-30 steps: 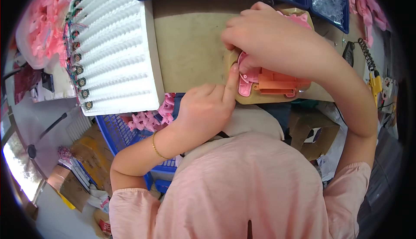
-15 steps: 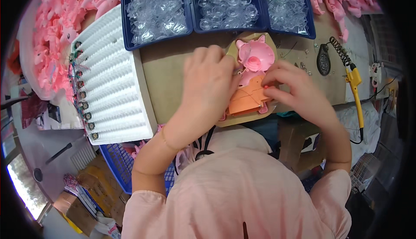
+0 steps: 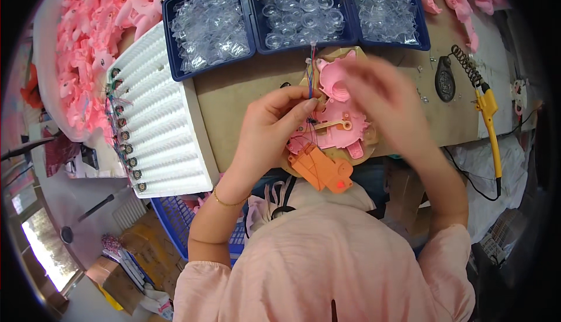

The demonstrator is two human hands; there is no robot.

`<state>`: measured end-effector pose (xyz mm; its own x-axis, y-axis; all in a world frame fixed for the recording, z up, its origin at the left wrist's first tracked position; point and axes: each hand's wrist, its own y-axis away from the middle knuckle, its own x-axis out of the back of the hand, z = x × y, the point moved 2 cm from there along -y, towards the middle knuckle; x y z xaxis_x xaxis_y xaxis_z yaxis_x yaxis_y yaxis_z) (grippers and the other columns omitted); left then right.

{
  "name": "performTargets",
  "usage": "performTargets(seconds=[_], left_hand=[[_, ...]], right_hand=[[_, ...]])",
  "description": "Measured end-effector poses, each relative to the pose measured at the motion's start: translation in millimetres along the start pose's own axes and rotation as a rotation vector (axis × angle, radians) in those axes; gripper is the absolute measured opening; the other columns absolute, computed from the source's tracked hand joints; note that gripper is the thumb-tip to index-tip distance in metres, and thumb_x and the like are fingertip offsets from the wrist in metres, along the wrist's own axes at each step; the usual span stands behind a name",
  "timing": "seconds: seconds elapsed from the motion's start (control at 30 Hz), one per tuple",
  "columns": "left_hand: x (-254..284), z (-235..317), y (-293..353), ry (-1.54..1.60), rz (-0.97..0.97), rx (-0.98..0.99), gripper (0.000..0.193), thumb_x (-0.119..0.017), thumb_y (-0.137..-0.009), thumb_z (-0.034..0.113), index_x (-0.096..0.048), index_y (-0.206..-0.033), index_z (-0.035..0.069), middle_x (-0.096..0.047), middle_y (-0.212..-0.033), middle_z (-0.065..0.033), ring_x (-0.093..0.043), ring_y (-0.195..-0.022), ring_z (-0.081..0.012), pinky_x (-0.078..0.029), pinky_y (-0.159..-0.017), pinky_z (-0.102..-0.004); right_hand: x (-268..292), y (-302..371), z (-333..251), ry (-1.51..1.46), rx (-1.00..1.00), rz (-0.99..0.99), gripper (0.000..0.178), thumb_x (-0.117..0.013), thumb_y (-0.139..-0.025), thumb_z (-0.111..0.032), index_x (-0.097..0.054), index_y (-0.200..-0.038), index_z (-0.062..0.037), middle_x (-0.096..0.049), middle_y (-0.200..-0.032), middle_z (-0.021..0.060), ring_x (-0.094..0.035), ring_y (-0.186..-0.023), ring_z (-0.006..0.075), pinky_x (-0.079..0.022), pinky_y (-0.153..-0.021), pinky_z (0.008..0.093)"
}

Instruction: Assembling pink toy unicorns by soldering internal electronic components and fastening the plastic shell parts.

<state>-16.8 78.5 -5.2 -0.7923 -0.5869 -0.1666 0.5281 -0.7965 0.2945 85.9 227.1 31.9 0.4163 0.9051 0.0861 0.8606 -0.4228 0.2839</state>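
left hand (image 3: 273, 124) pinching wires (image 3: 311, 75) over pink shell (image 3: 336, 120)

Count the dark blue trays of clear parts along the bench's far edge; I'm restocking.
3: left tray, middle tray, right tray, side by side above the hands. More may lie outside the view.

Before you, on the bench (image 3: 245, 88): the toy shell (image 3: 336, 126), with your left hand (image 3: 272, 126) on its left edge and your right hand (image 3: 388, 103) over its right. Behind it, three trays (image 3: 251, 12) side by side. Left: ridged foam rack (image 3: 155, 123). Right: soldering iron (image 3: 489, 120).
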Motion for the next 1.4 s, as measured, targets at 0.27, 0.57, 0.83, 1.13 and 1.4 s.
performTargets(seconds=[0.27,0.57,0.83,1.13,1.4], left_hand=[[5,11,-8,-0.111,-0.001,0.039,0.025,-0.058,-0.091,0.018,-0.063,-0.103,-0.004,-0.067,-0.089,-0.0059,-0.061,-0.080,-0.0079,-0.049,-0.070,-0.0224],[5,3,-2,-0.338,0.051,-0.340,0.020,-0.066,-0.082,0.018,-0.066,-0.096,0.003,-0.065,-0.081,-0.0054,-0.061,-0.077,-0.0138,-0.046,-0.073,-0.0283],[4,3,-5,-0.914,0.080,-0.579,0.016,-0.069,-0.072,0.016,-0.067,-0.086,0.009,-0.062,-0.072,-0.0043,-0.058,-0.075,-0.0238,-0.040,-0.073,-0.0355],[2,-8,-9,-0.931,0.201,-0.675,0.011,-0.070,-0.071,0.013,-0.067,-0.080,0.008,-0.062,-0.074,-0.0048,-0.058,-0.073,-0.0225,-0.042,-0.068,-0.0320],[-2,-23,-10,-0.826,0.239,-0.732,0.014,-0.070,-0.071,0.013,-0.066,-0.082,0.008,-0.058,-0.070,-0.0037,-0.057,-0.074,-0.0230,-0.039,-0.073,-0.0332]], right_hand=[[-11,-22,1,0.054,0.119,-0.104,0.012,-0.064,-0.082,-0.008,-0.061,-0.089,0.0010,-0.060,-0.076,0.0030,-0.056,-0.068,0.0078,-0.044,-0.061,0.0201],[8,45,28,0.251,0.259,-0.114,0.006,-0.062,-0.078,0.002,-0.061,-0.084,0.0028,-0.061,-0.082,0.0074,-0.058,-0.074,0.0139,-0.045,-0.062,0.0238],[-1,44,28,0.159,0.025,0.064,0.010,-0.062,-0.079,0.002,-0.062,-0.089,0.0034,-0.063,-0.082,0.0085,-0.061,-0.073,0.0150,-0.050,-0.067,0.0275],[-30,11,35,1.015,0.633,-0.048,0.016,-0.069,-0.070,-0.009,-0.063,-0.083,-0.0042,-0.062,-0.083,0.0054,-0.058,-0.078,0.0223,-0.041,-0.074,0.0337],[-32,19,31,1.111,0.648,-0.055,0.017,-0.066,-0.073,-0.009,-0.065,-0.089,-0.0043,-0.062,-0.091,0.0053,-0.057,-0.082,0.0240,-0.041,-0.079,0.0338]])
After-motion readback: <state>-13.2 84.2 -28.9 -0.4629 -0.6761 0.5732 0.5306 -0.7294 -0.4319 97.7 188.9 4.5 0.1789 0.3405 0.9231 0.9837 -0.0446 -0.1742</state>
